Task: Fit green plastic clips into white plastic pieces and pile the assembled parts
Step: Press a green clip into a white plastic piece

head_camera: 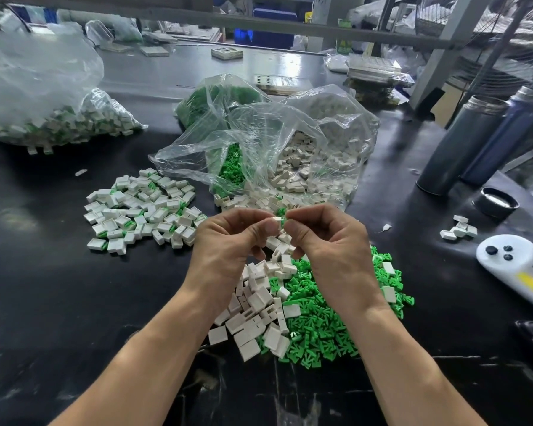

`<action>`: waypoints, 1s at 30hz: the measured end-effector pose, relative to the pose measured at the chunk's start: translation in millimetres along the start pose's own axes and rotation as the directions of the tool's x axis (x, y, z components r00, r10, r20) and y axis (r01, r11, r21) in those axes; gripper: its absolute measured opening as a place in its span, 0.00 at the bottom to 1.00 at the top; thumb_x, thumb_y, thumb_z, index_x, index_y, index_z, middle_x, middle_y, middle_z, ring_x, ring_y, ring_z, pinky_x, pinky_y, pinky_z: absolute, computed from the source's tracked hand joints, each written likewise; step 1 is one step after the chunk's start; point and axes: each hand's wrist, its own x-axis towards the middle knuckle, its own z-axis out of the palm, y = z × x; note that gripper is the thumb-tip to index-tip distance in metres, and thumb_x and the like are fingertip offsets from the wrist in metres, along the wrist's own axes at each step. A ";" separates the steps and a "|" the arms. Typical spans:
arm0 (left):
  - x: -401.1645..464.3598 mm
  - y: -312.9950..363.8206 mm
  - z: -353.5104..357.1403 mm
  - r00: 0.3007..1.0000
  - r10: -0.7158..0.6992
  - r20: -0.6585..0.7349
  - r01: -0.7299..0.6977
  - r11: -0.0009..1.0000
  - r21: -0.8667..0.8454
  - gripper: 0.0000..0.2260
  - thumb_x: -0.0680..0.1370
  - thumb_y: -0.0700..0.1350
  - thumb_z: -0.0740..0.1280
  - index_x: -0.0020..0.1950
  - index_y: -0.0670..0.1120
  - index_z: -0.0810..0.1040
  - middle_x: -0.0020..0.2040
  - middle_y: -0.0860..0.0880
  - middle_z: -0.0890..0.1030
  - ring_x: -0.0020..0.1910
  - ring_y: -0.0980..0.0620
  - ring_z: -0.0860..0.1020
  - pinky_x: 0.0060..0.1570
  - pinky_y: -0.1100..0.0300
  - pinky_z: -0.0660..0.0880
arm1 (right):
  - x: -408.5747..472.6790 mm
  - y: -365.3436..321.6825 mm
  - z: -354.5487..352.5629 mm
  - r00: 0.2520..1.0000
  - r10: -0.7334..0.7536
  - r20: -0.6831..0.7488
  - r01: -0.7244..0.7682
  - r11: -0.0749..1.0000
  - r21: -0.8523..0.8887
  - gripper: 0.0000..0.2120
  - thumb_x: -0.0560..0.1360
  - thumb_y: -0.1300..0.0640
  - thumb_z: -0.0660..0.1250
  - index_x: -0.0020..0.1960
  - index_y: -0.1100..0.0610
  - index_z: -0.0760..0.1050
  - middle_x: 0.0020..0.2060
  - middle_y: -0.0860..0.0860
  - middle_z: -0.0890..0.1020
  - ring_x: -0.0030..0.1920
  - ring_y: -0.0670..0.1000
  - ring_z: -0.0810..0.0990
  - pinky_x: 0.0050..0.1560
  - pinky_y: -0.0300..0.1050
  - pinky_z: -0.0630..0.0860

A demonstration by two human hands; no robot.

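Observation:
My left hand (231,238) pinches a small white plastic piece (277,221) between thumb and fingers at mid-table. My right hand (326,238) meets it from the right, pinching a green clip (283,217) against that piece. Below the hands lie a heap of loose white pieces (256,312) and a heap of green clips (326,321) side by side. To the left a pile of assembled parts (142,207) spreads over the black table (43,302).
Open clear bags with green clips (228,170) and white pieces (305,167) sit behind the hands. A bag of assembled parts (62,121) lies far left. At right stand two dark cylinders (462,142), a black lid (495,202), a white tool (514,265) and a few white pieces (459,230).

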 end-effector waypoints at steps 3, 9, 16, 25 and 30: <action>-0.7 -0.9 -1.5 1.000 0.017 0.000 -0.017 0.999 0.039 0.08 0.66 0.48 0.79 0.43 0.47 0.87 0.38 0.45 0.83 0.34 0.52 0.77 0.35 0.59 0.77 | -0.1 -0.3 -0.1 0.999 -0.010 0.032 0.011 1.000 -0.029 0.06 0.76 0.64 0.76 0.48 0.53 0.84 0.40 0.49 0.87 0.36 0.45 0.83 0.37 0.37 0.79; -0.7 2.5 -0.9 0.998 0.055 0.027 -0.056 0.997 0.053 0.07 0.66 0.47 0.79 0.42 0.47 0.86 0.39 0.45 0.84 0.34 0.52 0.78 0.35 0.60 0.80 | -0.6 -3.3 -2.6 0.998 0.053 0.034 -0.055 0.997 0.047 0.04 0.78 0.62 0.74 0.52 0.57 0.84 0.39 0.49 0.87 0.35 0.45 0.83 0.36 0.36 0.79; -1.1 3.6 -2.8 0.997 0.070 0.025 -0.073 0.981 0.177 0.08 0.70 0.42 0.77 0.48 0.45 0.87 0.43 0.45 0.87 0.37 0.52 0.83 0.39 0.57 0.84 | 0.0 0.1 -1.6 0.998 0.039 0.053 -0.032 0.992 -0.120 0.04 0.79 0.60 0.73 0.48 0.51 0.84 0.37 0.47 0.86 0.35 0.45 0.82 0.38 0.40 0.81; 1.1 0.9 -4.1 0.993 0.115 0.004 -0.111 0.957 0.269 0.07 0.75 0.34 0.75 0.46 0.45 0.87 0.42 0.45 0.87 0.38 0.50 0.83 0.37 0.61 0.82 | -3.0 4.3 2.9 0.998 -0.040 0.056 0.053 0.964 -0.262 0.07 0.80 0.62 0.71 0.49 0.50 0.82 0.40 0.45 0.85 0.37 0.45 0.83 0.38 0.44 0.82; -0.4 2.3 -1.1 0.991 0.133 -0.009 -0.127 0.960 0.250 0.07 0.74 0.33 0.75 0.45 0.45 0.88 0.39 0.44 0.87 0.34 0.52 0.81 0.35 0.62 0.81 | -6.1 3.0 6.8 0.999 -0.052 -0.001 0.050 0.972 -0.230 0.07 0.79 0.62 0.72 0.48 0.50 0.83 0.39 0.45 0.85 0.37 0.46 0.83 0.39 0.47 0.83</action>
